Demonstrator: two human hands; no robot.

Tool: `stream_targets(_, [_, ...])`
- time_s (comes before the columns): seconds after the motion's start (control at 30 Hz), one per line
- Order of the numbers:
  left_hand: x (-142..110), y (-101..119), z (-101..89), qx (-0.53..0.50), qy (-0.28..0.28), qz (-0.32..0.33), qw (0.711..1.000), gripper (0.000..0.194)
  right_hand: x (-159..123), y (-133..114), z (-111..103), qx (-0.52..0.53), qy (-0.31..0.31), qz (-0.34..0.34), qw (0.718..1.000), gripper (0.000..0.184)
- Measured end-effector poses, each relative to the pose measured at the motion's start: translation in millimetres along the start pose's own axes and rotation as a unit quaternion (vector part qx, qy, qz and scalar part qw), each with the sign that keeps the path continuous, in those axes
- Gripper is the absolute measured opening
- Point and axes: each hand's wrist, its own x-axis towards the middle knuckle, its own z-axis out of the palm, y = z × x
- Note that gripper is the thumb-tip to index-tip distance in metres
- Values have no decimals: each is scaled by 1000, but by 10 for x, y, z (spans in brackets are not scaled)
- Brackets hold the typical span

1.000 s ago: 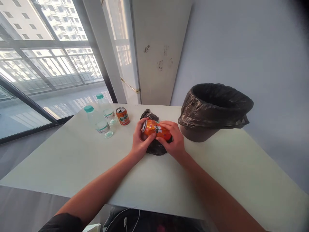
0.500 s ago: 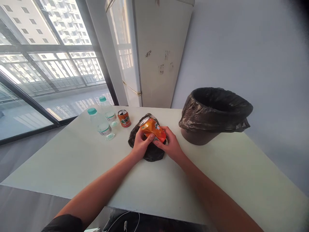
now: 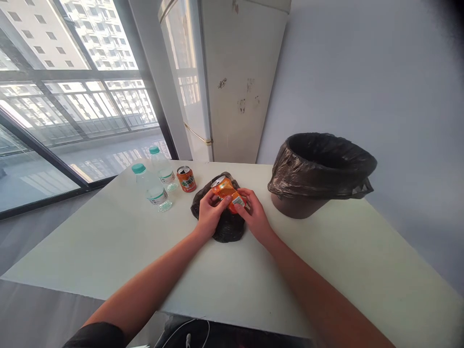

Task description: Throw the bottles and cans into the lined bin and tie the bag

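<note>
An orange drink can (image 3: 229,192), dented at its side, is held tilted between both hands over a crumpled black plastic bag (image 3: 228,229). My left hand (image 3: 210,211) grips the can near its top end, thumb across the front. On the lower end, my right hand (image 3: 254,215) has its fingers closed around the can. A second orange can (image 3: 186,179) stands upright on the table, left of the bag. Two clear plastic bottles with teal caps, a nearer bottle (image 3: 151,190) and a farther bottle (image 3: 163,170), stand beyond it to the left.
On the right of the white table (image 3: 108,241) stands a bin (image 3: 299,205) lined with a black bag. Behind the table are a refrigerator (image 3: 235,82) and a pale wall (image 3: 344,72). Glass balcony doors (image 3: 72,106) are at the left.
The held can has been turned in my hands, so its barcode side now faces me. Both hands stay over the black bag.
</note>
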Motion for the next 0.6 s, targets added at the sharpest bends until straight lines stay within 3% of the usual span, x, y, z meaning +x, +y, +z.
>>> stream_targets(0.07, [16,-10,-17,-2,1,-3,1000,44,9,-12,-12,42,19,0,999,48])
stream_targets(0.23, [62,-25,-76,-41,-24,2,999,78,71,-44,-110,80,36,-30,996,39])
stream_targets(0.4, [24,-127,-10,-89,-69,-70,991,62,83,-27,-83,95,39,-56,993,48])
stream_targets(0.6, [101,-122,-124,-93,-164,-114,975,58,94,-20,-192,70,-50,61,994,45])
